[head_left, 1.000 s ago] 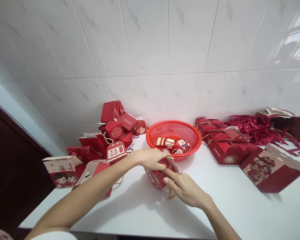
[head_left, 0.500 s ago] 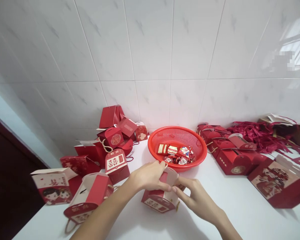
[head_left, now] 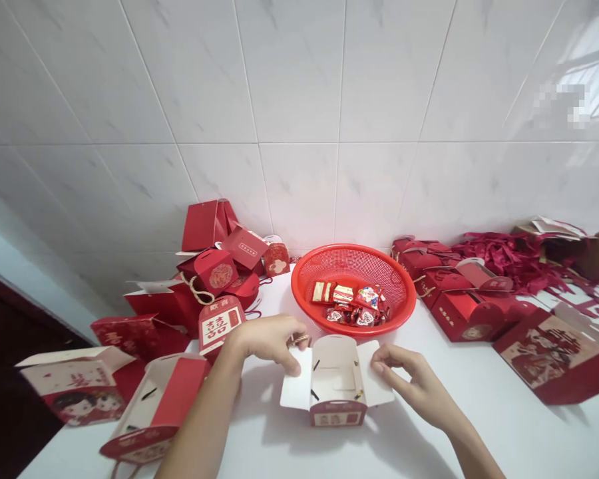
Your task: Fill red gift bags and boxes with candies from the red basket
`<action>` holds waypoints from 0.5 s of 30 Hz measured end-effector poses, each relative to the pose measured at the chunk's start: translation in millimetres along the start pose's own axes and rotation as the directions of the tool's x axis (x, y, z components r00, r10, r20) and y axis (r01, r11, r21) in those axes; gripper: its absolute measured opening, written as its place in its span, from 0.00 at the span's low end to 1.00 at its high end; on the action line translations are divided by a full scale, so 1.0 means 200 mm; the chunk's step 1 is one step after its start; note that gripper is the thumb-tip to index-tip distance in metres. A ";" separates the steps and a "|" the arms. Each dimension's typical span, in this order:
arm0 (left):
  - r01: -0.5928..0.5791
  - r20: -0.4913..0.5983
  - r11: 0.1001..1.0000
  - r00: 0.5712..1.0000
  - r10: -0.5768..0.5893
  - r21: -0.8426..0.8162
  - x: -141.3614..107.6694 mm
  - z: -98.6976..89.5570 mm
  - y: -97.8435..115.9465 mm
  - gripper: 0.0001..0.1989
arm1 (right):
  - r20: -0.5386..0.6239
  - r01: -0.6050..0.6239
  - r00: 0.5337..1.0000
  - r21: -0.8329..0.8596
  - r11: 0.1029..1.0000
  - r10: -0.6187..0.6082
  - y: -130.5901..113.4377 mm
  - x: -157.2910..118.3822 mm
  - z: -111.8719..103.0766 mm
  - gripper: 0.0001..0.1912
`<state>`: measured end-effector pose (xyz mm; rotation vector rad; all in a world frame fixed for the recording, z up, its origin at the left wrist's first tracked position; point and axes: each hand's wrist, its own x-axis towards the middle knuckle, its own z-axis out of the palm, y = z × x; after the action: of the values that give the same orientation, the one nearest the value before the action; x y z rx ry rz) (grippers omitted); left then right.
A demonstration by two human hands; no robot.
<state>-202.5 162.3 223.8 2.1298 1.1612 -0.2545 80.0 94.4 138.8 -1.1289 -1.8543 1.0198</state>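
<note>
Red box — white-lined, lid flaps spread; left hand and right hand — each grip pinching one flap.

The centre box is white inside, red outside, the basket bright red, the wall grey-veined white

The open box is thin card, smooth white inside, red-printed outside. The basket is glossy perforated plastic, its sweets in shiny wrappers (film or foil, hard to tell). A twisted cord looks rough, the ribbons clothlike, the wall tiles glazed, the surface smooth.
</note>
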 end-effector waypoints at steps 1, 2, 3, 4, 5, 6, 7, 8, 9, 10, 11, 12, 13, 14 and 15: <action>0.044 0.014 0.999 0.999 -0.043 -0.031 0.01 0.01 -0.02 0.15 | 0.000 -0.011 1.000 0.025 1.000 0.011 0.02 0.00 0.01 0.17; 0.089 0.034 0.994 0.996 -0.087 -0.058 0.03 0.02 -0.04 0.17 | -0.001 -0.019 1.000 0.045 0.999 0.019 0.03 0.00 0.02 0.18; 0.129 0.049 0.989 0.991 -0.126 -0.071 0.04 0.03 -0.05 0.18 | -0.004 -0.024 1.000 0.060 0.998 0.024 0.05 0.00 0.03 0.18; 0.156 0.048 0.986 0.987 -0.153 -0.060 0.05 0.04 -0.06 0.19 | -0.008 -0.028 1.000 0.074 0.997 0.028 0.07 -0.01 0.04 0.18; 0.171 0.040 0.984 0.985 -0.170 -0.038 0.06 0.05 -0.06 0.20 | -0.011 -0.033 0.999 0.091 0.995 0.035 0.08 -0.01 0.05 0.18; 0.180 0.028 0.984 0.983 -0.180 -0.012 0.07 0.06 -0.06 0.20 | -0.008 -0.044 0.999 0.113 0.993 0.046 0.10 -0.02 0.07 0.19; 0.184 0.011 0.983 0.983 -0.185 0.014 0.07 0.07 -0.05 0.20 | 0.001 -0.062 0.998 0.141 0.988 0.063 0.11 -0.02 0.08 0.19; 0.190 -0.007 0.981 0.982 -0.190 0.038 0.07 0.07 -0.04 0.20 | 0.016 -0.085 0.996 0.170 0.982 0.083 0.12 -0.03 0.09 0.19; 0.197 -0.020 0.979 0.980 -0.196 0.059 0.06 0.07 -0.02 0.20 | 0.033 -0.108 0.994 0.194 0.975 0.104 0.12 -0.04 0.10 0.19; 0.203 -0.028 0.977 0.979 -0.201 0.073 0.06 0.07 -0.01 0.20 | 0.046 -0.128 0.992 0.211 0.969 0.121 0.13 -0.05 0.12 0.19; 0.207 -0.032 0.975 0.978 -0.205 0.083 0.05 0.07 0.01 0.21 | 0.049 -0.140 0.990 0.219 0.966 0.133 0.13 -0.05 0.13 0.19; 0.207 -0.034 0.974 0.978 -0.205 0.088 0.03 0.07 0.02 0.21 | 0.044 -0.145 0.989 0.219 0.965 0.139 0.13 -0.06 0.14 0.18; 0.201 -0.036 0.976 0.979 -0.199 0.085 0.02 0.06 0.03 0.22 | 0.033 -0.142 0.990 0.209 0.968 0.138 0.13 -0.06 0.14 0.18; 0.189 -0.043 0.979 0.982 -0.186 0.072 0.00 0.06 0.04 0.24 | 0.018 -0.133 0.991 0.191 0.973 0.132 0.14 -0.06 0.14 0.18; 0.170 -0.059 0.984 0.984 -0.167 0.051 -0.02 0.05 0.05 0.26 | 0.001 -0.120 0.993 0.163 0.979 0.122 0.14 -0.07 0.14 0.17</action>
<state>-194.7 149.4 222.5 2.1000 1.3842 -0.3109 69.8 83.3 100.1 -1.1570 -1.6778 1.2102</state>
